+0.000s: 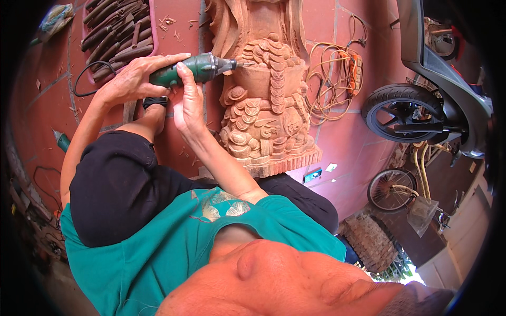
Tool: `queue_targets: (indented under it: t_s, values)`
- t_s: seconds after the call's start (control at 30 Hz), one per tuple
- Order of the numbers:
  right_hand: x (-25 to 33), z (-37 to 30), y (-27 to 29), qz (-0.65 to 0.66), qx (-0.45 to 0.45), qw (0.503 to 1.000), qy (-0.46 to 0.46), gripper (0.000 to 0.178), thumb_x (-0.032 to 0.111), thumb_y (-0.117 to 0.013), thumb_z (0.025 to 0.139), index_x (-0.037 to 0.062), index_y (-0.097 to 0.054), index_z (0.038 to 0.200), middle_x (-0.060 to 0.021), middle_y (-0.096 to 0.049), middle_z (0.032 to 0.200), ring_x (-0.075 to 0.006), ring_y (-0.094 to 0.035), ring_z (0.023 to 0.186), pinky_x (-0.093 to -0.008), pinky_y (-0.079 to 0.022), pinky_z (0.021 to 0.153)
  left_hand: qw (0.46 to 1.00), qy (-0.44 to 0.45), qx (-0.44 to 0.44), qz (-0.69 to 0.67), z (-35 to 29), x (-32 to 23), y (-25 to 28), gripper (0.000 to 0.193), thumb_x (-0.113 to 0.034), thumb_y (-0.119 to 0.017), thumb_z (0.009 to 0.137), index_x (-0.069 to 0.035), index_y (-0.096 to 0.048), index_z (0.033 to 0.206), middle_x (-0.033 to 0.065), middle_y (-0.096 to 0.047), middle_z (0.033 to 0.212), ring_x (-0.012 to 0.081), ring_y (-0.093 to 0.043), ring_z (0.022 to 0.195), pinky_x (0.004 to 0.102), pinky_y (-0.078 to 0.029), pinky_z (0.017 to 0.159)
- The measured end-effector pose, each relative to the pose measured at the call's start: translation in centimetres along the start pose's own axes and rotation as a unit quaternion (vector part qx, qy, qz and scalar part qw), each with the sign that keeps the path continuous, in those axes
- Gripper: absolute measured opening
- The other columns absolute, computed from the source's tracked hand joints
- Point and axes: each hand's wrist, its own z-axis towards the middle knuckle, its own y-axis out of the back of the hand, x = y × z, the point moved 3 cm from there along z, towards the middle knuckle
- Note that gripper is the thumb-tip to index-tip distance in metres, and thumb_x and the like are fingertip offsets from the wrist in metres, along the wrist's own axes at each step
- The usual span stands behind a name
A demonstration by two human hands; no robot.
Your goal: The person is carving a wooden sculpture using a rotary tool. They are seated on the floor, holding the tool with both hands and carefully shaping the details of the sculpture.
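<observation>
Both hands on green rotary tool: left hand wrapped round its rear, right hand pinching the front w/ thumb & fingers. Bit tip touches carving, upper left, by the coin stack. Pink tray top left holds many wood-handled chisels, packed side by side. Orange cord coiled on floor right of carving.

head cam | I see one fisheye view from my head, facing down; close on hands | floor beyond

A pink tray of chisels lies on the red tiles, an orange cable coil beside a parked scooter and bicycle.
</observation>
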Motion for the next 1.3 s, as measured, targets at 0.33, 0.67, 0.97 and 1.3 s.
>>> queue_targets:
  t_s: [0.33, 0.67, 0.97, 1.3]
  values:
    - [0.1, -0.5, 0.2, -0.03, -0.007, 1.0, 0.002, 0.039, 0.028, -0.076, 0.094, 0.0099, -0.058, 0.124, -0.0035, -0.066, 0.112, -0.0143, -0.067, 0.097, -0.0313, -0.057, 0.08, 0.999, -0.018, -0.013, -0.034, -0.5, 1.1, -0.7, 0.085, -0.012, -0.076, 0.069, -0.012, -0.051, 0.15, 0.0206, -0.067, 0.128, 0.0362, -0.065, 0.115, 0.0432, -0.049, 0.103]
    - [0.0, -0.1, 0.9, -0.065, -0.023, 0.997, 0.021, 0.04, 0.024, -0.076, 0.093, 0.0082, -0.058, 0.125, -0.0031, -0.068, 0.109, -0.0127, -0.068, 0.095, -0.0283, -0.059, 0.077, 0.996, -0.044, -0.055, -0.053, -1.3, 2.5, -2.1, 0.082, -0.01, -0.073, 0.07, -0.011, -0.051, 0.15, 0.0216, -0.069, 0.115, 0.0358, -0.067, 0.103, 0.0435, -0.051, 0.095]
    - [0.1, -0.9, 0.2, -0.055, -0.023, 0.998, -0.001, 0.043, 0.027, -0.076, 0.093, 0.01, -0.057, 0.127, -0.0054, -0.065, 0.117, -0.0161, -0.067, 0.101, -0.0326, -0.057, 0.082, 0.999, -0.035, -0.011, -0.003, -1.4, 1.2, -0.3, 0.084, -0.012, -0.073, 0.068, -0.007, -0.051, 0.149, 0.0224, -0.067, 0.122, 0.0382, -0.066, 0.109, 0.0444, -0.05, 0.098]
    - [-0.3, -0.2, -0.2, -0.048, -0.007, 0.999, -0.023, 0.045, 0.031, -0.076, 0.093, 0.0097, -0.057, 0.128, -0.0045, -0.066, 0.114, -0.0161, -0.066, 0.103, -0.0354, -0.058, 0.084, 0.999, -0.013, 0.003, 0.035, -1.5, 1.5, 0.4, 0.083, -0.014, -0.074, 0.069, -0.008, -0.051, 0.148, 0.0228, -0.07, 0.118, 0.0389, -0.067, 0.106, 0.0446, -0.051, 0.094]
